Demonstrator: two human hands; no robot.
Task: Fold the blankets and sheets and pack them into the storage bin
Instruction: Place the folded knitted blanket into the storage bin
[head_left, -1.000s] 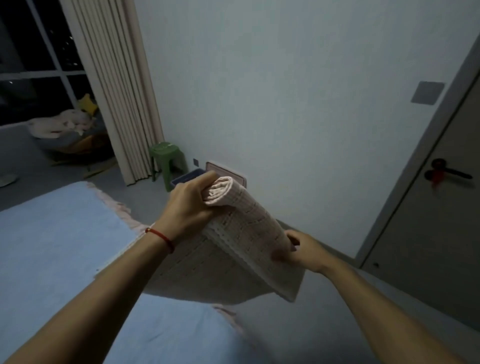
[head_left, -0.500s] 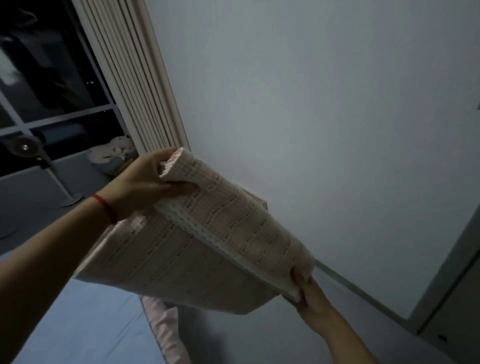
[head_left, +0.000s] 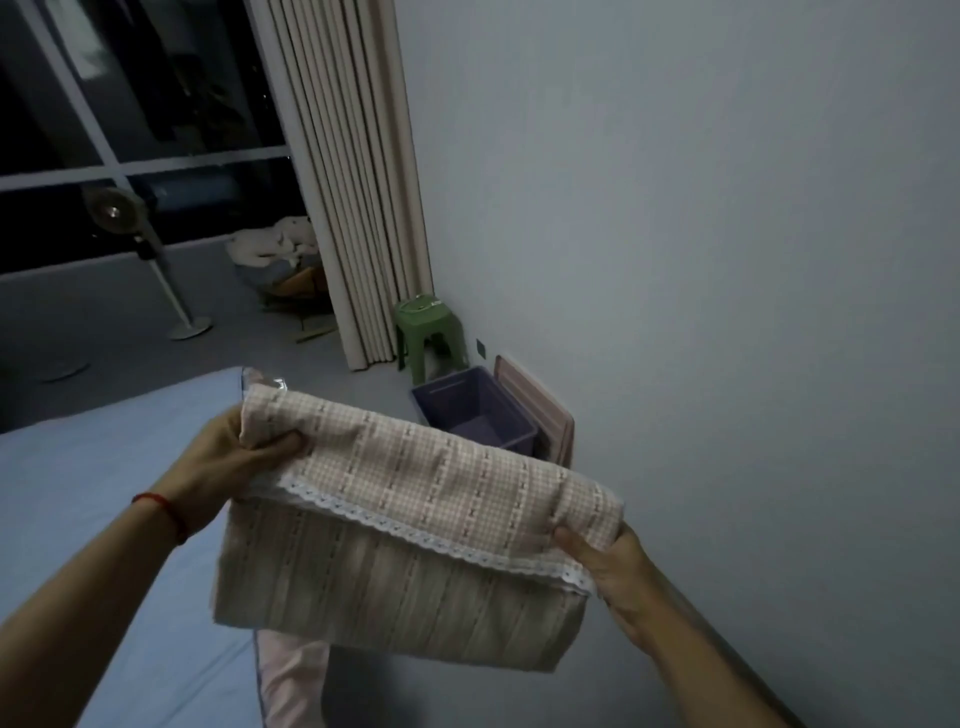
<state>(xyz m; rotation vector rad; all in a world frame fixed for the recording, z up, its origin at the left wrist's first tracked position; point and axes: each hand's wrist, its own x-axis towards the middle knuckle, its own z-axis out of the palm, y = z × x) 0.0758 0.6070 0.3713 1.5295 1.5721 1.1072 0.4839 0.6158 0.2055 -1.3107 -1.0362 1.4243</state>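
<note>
We hold a folded pink checked blanket (head_left: 415, 525) in the air between us and the wall, our left hand (head_left: 228, 462) gripping its upper left corner, thumb curled over the fold, and our right hand (head_left: 608, 566) pinching its right end beside the white lace trim (head_left: 441, 535). Beyond it the open purple storage bin (head_left: 475, 413) sits on the floor against the wall, next to a green stool (head_left: 428, 325), with the blue bed (head_left: 78, 493) below our left arm
</note>
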